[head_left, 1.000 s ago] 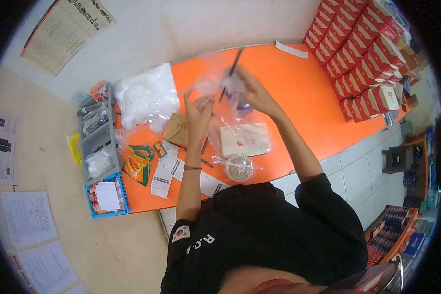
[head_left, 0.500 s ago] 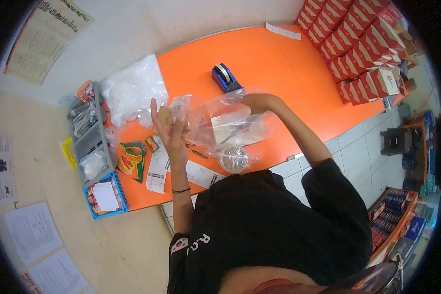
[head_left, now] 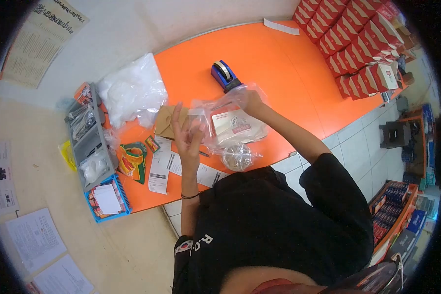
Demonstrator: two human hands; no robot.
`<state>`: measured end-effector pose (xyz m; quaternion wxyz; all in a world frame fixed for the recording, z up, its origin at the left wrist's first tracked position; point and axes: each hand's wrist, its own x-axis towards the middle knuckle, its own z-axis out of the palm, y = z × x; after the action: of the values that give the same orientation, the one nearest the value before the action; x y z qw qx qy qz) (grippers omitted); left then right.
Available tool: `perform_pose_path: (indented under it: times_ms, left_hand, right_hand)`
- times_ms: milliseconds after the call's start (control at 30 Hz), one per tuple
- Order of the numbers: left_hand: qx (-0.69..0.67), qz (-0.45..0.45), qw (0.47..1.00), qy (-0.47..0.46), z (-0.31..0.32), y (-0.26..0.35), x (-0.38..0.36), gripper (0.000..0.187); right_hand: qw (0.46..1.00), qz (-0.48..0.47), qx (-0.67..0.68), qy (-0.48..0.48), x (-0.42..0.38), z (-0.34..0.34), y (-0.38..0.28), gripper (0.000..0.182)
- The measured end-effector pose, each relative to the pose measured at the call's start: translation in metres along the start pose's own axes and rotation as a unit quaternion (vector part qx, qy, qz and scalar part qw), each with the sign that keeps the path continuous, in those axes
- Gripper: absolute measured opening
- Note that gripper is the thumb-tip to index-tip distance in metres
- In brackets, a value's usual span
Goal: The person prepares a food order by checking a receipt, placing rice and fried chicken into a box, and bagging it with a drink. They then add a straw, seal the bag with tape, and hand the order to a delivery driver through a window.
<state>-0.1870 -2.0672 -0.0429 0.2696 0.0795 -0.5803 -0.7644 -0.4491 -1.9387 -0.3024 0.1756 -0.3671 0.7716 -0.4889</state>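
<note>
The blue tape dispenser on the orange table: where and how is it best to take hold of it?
Likely by the far end of the blue tape dispenser, from above, pinching its long sides: the body is narrow, and its near end lies close to the clear plastic bag.

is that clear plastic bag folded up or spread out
Spread out: the clear plastic bag reaches from the left hand to the right hand, wrinkled. Whether its mouth is open, I cannot tell.
</note>
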Motion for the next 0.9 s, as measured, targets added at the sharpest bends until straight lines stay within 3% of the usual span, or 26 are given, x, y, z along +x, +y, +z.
perform_pose_path:
  times_ms: [33, 67, 100, 133, 167, 200, 233, 267, 333, 367, 400, 433, 467, 533, 600, 667, 700, 833, 900]
  left_hand:
    - [0.001, 0.001, 1.000, -0.001, 0.004, 0.002, 0.001, 0.071]
    - [-0.014, 0.015, 1.000, 0.001, 0.010, 0.005, 0.003, 0.071]
    - [-0.029, 0.028, 0.999, 0.003, 0.013, 0.006, 0.005, 0.071]
    - [-0.031, 0.027, 0.999, 0.000, 0.013, 0.006, 0.006, 0.071]
    - [-0.030, 0.027, 0.999, -0.013, 0.014, 0.006, 0.006, 0.071]
    - [-0.030, 0.027, 0.999, -0.026, 0.014, 0.005, 0.007, 0.070]
    - [-0.032, 0.025, 0.999, -0.026, 0.013, 0.004, 0.008, 0.070]
    - [-0.019, 0.025, 0.999, -0.032, 0.012, 0.004, 0.010, 0.069]
    - [-0.009, 0.013, 0.999, -0.031, 0.010, 0.003, 0.011, 0.068]
    - [-0.013, 0.005, 0.999, -0.037, 0.009, 0.003, 0.012, 0.067]
    - [-0.017, -0.003, 0.999, -0.043, 0.009, 0.004, 0.012, 0.066]
    - [0.001, -0.014, 0.999, -0.044, 0.008, 0.003, 0.013, 0.061]
    - [0.003, -0.022, 0.999, -0.041, 0.008, 0.002, 0.013, 0.061]
    - [0.021, -0.019, 0.998, -0.052, 0.008, 0.001, 0.015, 0.055]
    - [0.031, -0.017, 0.998, -0.043, 0.008, 0.001, 0.015, 0.052]
    - [0.039, -0.021, 0.998, -0.036, 0.008, 0.003, 0.011, 0.048]
    - [0.038, -0.024, 0.998, -0.039, 0.008, 0.006, 0.010, 0.047]
    - [0.033, 0.016, 0.998, -0.054, 0.007, -0.002, 0.011, 0.046]
    - [0.026, 0.010, 0.998, -0.059, 0.006, 0.002, 0.010, 0.046]
  right_hand:
    - [0.983, -0.007, 0.183, -0.007, 0.016, 0.027, 0.081, 0.021]
    - [0.982, 0.167, 0.029, 0.083, 0.019, 0.020, 0.027, 0.023]
    - [0.899, 0.399, -0.138, 0.118, 0.022, 0.012, -0.035, 0.025]
    - [0.786, 0.576, -0.197, 0.114, 0.024, 0.002, -0.107, 0.027]
    - [0.784, 0.577, -0.197, 0.115, 0.027, -0.005, -0.081, 0.027]
    - [0.886, 0.396, -0.239, -0.016, 0.033, -0.016, -0.032, 0.025]
    - [0.933, 0.191, -0.266, -0.148, 0.035, -0.022, -0.004, 0.023]
    - [0.932, 0.195, -0.266, -0.151, 0.027, -0.031, -0.023, 0.023]
    - [0.960, -0.051, -0.258, -0.098, 0.004, -0.061, -0.112, 0.028]
    - [0.961, -0.040, -0.253, -0.106, -0.006, -0.062, -0.143, 0.028]
    - [0.959, 0.037, -0.269, -0.075, -0.012, -0.060, -0.170, 0.030]
    - [0.951, 0.111, -0.286, -0.043, -0.017, -0.055, -0.181, 0.031]
    - [0.951, 0.116, -0.282, -0.048, -0.022, -0.047, -0.168, 0.031]
    - [0.952, -0.093, -0.281, 0.078, -0.022, -0.038, -0.134, 0.026]
    - [0.936, -0.113, -0.325, 0.079, -0.026, -0.037, -0.121, 0.027]
    - [0.959, -0.073, -0.263, 0.081, -0.029, -0.029, -0.113, 0.040]
    - [0.972, 0.031, -0.228, 0.034, -0.027, -0.026, -0.111, 0.043]
    - [0.989, -0.046, -0.138, 0.005, -0.012, -0.029, -0.098, 0.052]
    - [0.969, 0.119, 0.016, -0.216, -0.003, -0.041, -0.097, 0.067]
